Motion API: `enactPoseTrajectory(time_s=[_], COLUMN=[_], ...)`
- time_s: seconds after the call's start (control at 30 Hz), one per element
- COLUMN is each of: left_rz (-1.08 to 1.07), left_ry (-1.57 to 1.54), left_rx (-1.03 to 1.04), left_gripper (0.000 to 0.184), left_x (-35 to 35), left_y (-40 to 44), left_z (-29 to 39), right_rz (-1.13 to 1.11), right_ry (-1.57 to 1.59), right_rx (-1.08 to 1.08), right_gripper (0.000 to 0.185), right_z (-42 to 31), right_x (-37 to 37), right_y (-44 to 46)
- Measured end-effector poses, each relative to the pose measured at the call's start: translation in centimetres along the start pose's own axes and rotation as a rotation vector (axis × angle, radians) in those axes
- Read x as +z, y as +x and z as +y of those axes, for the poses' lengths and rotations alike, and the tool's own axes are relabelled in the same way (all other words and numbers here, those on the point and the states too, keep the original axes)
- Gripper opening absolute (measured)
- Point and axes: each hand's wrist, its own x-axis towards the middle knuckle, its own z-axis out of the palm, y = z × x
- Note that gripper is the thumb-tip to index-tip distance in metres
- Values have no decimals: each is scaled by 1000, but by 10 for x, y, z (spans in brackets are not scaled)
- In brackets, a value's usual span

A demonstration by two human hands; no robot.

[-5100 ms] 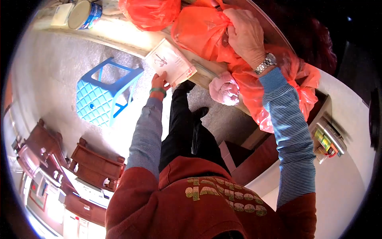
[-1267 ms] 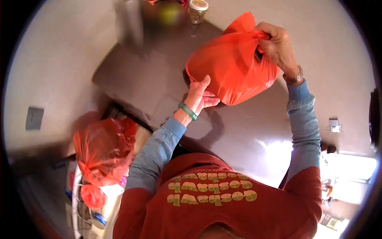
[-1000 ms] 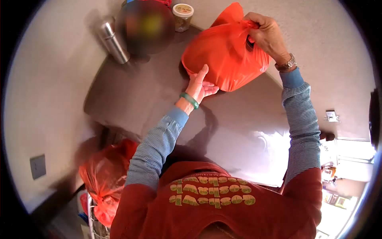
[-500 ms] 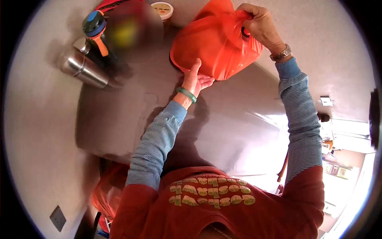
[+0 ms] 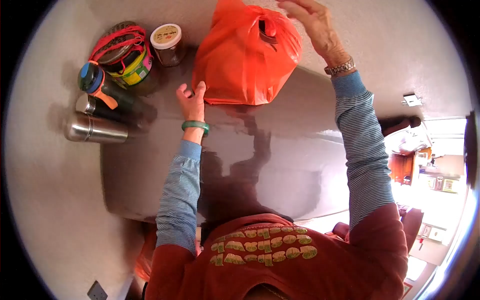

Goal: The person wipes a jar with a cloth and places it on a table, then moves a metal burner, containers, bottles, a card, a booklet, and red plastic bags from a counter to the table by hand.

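Observation:
A full red plastic bag (image 5: 245,60) with a knotted top rests on the glossy brown table (image 5: 290,165), near the wall. Beside the bag's lower left corner is my left hand (image 5: 192,102), a green bangle on its wrist, with thumb and fingers apart and nothing held. My right hand (image 5: 312,25) is raised at the bag's upper right, off the knot, its fingers spread and empty. A dark item shows through the gap under the knot.
Along the left wall stand a steel flask (image 5: 97,129), a dark bottle with an orange strap (image 5: 100,85), a jar with a yellow label and red cords (image 5: 131,65), and a white-lidded tub (image 5: 168,45). Another red bag (image 5: 145,255) lies low at the left, below the table edge.
The red bag, earlier held up by my right hand at its knot, now sits on the table. My right hand has let go and my left hand has drawn to the left.

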Motion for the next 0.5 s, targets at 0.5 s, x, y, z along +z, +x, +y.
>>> enactPoseTrajectory(time_s=[0.5], left_rz=[-249], left_ry=[424], left_rx=[183], left_gripper=[67], left_x=[7], left_y=[17], left_z=[10], right_rz=[2], right_ry=[119], right_rx=[435], right_gripper=[39], right_z=[117], right_x=[20], right_y=[-80])
